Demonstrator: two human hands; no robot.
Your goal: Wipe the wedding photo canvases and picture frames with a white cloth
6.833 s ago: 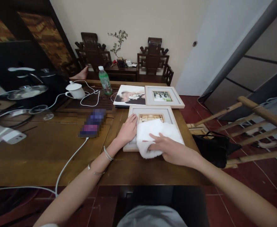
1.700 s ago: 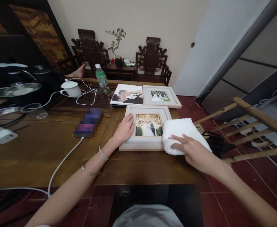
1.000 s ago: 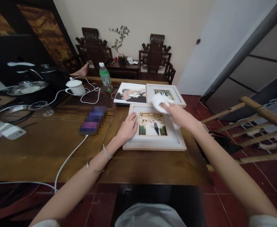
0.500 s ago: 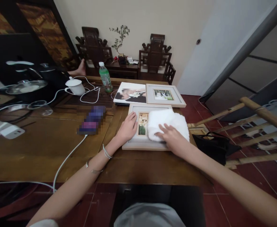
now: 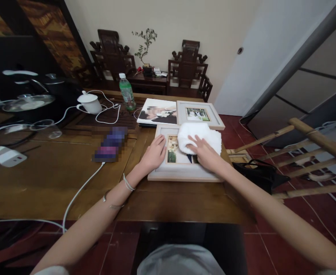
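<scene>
A pale picture frame with a photo in it lies flat near the table's front edge. On its left border rests my left hand, fingers stretched out flat. A folded white towel covers the frame's upper right part. My right hand grips this towel against the frame, with its thumb and fingers pressed into the cloth. Part of the photo is hidden under the towel and hand. Behind them lie a second picture frame and a white panel with a photo print.
On the wooden table a phone with a charging cable lies left of my hands. Farther back stand a green bottle, a white lidded cup, a clear plastic cup and a glass-lidded pan. A wooden chair is at right.
My right hand and the towel have moved up and slightly left over the frame, uncovering its lower right part. My left hand has stayed on the left border.
</scene>
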